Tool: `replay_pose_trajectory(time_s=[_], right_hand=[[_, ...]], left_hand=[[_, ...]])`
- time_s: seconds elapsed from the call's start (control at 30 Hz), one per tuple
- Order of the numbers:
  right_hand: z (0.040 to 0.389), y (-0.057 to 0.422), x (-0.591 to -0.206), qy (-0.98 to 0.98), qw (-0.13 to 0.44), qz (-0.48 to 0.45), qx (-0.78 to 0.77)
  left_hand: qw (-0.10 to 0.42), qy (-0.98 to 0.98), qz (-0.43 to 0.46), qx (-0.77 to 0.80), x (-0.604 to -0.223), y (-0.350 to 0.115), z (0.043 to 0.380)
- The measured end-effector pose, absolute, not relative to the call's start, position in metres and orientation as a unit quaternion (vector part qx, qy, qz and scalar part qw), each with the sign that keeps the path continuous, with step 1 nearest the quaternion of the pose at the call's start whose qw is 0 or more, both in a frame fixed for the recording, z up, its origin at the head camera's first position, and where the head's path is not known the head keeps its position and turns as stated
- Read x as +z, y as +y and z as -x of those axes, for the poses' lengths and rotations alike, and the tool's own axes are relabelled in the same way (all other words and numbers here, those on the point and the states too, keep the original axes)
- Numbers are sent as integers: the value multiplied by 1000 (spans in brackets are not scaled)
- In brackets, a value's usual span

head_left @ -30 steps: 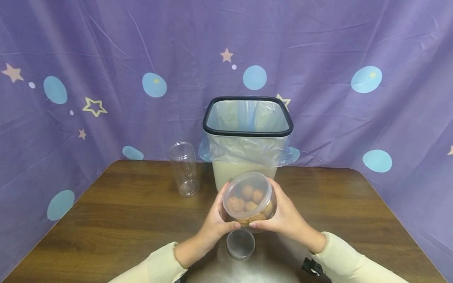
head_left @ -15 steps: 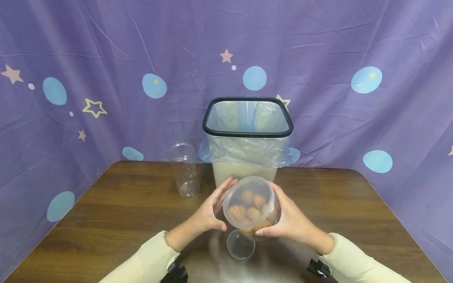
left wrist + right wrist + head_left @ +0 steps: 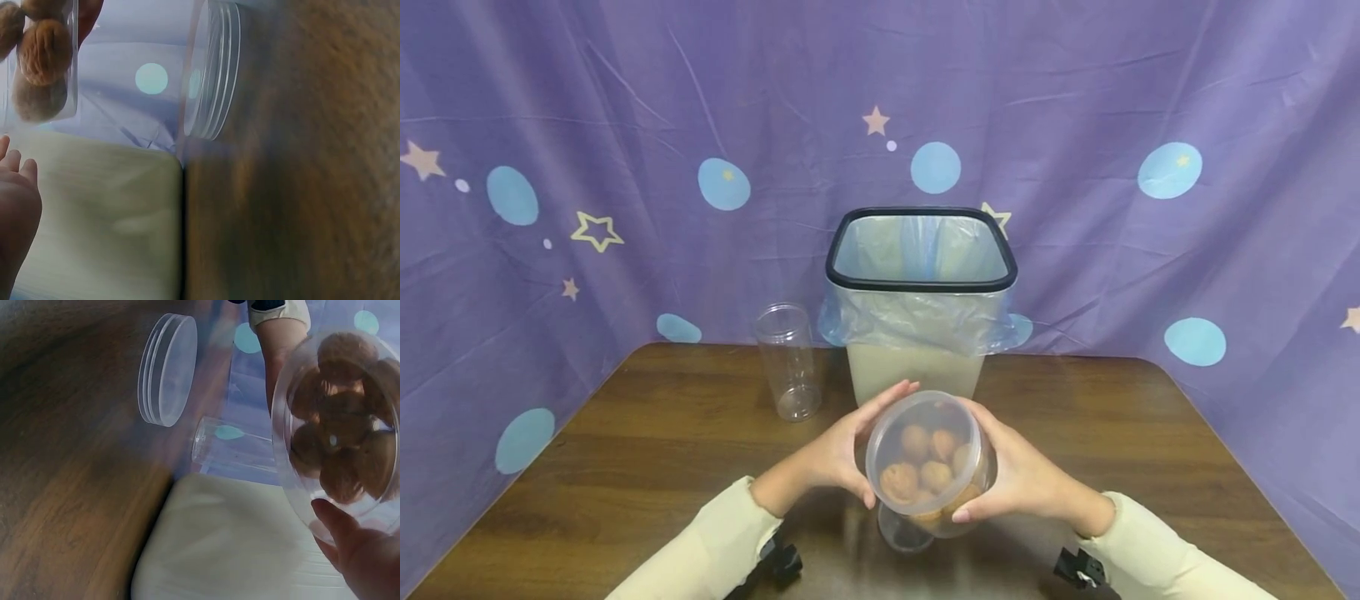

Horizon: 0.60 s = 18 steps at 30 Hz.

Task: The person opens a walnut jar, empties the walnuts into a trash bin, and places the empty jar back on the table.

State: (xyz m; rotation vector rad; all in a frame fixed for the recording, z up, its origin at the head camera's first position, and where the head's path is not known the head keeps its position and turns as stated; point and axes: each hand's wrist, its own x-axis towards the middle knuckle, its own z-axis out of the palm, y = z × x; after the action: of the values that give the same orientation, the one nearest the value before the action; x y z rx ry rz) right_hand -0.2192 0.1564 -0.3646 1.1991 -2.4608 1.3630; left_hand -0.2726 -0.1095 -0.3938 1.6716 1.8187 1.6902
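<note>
A clear round plastic tub of walnuts [image 3: 917,492], topped by a translucent lid, is tilted above the table in the head view. My right hand [image 3: 1022,479] grips the tub's right side, thumb at the front. To the left, my left hand [image 3: 835,454] has its fingers extended beside the tub. In the left wrist view, a gap shows between the left hand [image 3: 17,212] and the tub [image 3: 70,81]. The right wrist view shows the right hand [image 3: 372,556] against the tub's rim. Partly hidden below it is a small round screw lid [image 3: 904,537] on the table.
Behind the hands stands a cream bin [image 3: 917,375] with a black rim and a blue liner folded over it. An upright tall clear plastic jar [image 3: 790,367] stands left of the bin. A purple curtain [image 3: 1075,275] backs the wooden table [image 3: 625,450].
The tub has come lower and toward me in my right hand. My left hand has let go of its side and its fingers have opened out.
</note>
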Motion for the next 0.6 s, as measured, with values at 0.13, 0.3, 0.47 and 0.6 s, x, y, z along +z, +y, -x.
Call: replay_pose_trajectory(time_s=[0.13,0.3,0.47,0.6], right_hand=[[220,158,-364,-787,9,-418,454],[221,159,-363,-774,-1,-436,459],[223,160,-362,-772,-9,-438,460],[225,162,-362,-766,-20,-446,463]], left_hand=[[85,602,-566,557,-394,-109,270],[94,598,-569,556,-392,-108,266],[89,599,-572,553,-389,-106,264],[82,600,-577,547,-388,-105,263]])
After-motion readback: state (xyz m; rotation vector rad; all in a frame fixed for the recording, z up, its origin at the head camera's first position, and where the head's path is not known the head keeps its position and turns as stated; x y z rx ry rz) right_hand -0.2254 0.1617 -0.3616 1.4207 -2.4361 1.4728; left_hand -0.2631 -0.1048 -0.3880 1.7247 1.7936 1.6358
